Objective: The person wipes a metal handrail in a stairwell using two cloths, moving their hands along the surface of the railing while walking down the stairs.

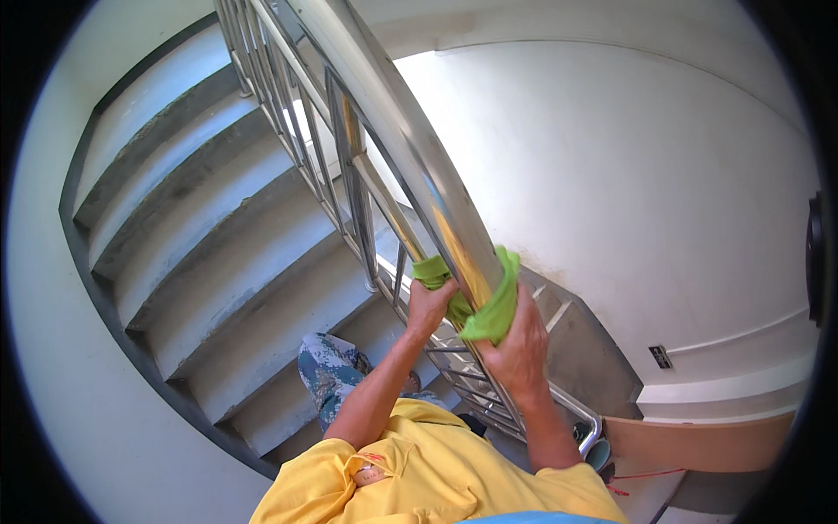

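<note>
A green cloth (494, 314) wraps round the thick stainless-steel handrail (409, 141) of a staircase. My right hand (520, 347) grips it against the right side and underside of the rail. My left hand (430, 306) is closed on green cloth (432, 270) at a thinner metal bar just left of the handrail. Whether both hands hold one cloth or two cannot be told, as the handrail hides the part between them. Some fingers of both hands are hidden by the cloth and rail.
Concrete steps (262, 229) rise along the left, beside a wall with a dark skirting. Metal balusters (363, 216) stand under the handrail. At the lower right are a brown curved panel (700, 444), a light-blue cup-like container (598, 454) and a red cord. A white wall (622, 170) fills the right.
</note>
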{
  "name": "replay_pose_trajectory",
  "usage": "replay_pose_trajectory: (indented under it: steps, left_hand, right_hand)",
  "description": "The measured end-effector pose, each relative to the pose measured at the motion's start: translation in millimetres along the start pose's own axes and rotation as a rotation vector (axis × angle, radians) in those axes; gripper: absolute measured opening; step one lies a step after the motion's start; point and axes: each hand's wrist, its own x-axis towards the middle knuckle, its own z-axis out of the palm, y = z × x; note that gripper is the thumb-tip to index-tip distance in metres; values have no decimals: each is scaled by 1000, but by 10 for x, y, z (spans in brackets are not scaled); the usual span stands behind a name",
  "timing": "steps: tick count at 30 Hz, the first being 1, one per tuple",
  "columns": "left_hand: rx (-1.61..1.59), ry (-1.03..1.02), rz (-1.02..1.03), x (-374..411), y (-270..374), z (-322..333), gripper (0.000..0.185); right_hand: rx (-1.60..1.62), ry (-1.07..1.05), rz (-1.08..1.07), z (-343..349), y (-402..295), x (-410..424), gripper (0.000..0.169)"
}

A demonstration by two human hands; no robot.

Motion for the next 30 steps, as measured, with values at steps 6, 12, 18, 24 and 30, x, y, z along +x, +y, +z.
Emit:
replay_pose_trajectory:
  steps: [6,12,18,24,30]
  left_hand:
    - [-5,75,37,-31,-108,72,16]
    - [-25,49,322,-25,-129,79,29]
    - [398,98,121,-159,44,-60,42]
    - [407,369,298,-260,351,-370,32]
    - [335,454,477,218,475,-100,42]
  right_hand:
    - [-7,-38,84,-49,-19,-83,86]
    - [245,-190,75,5,-296,986,68]
    - [165,-131,91,79,-496,1174,68]
    - [32,-20,43,100,-379,537,85]
    - [-34,10,81,-11,82,-379,87]
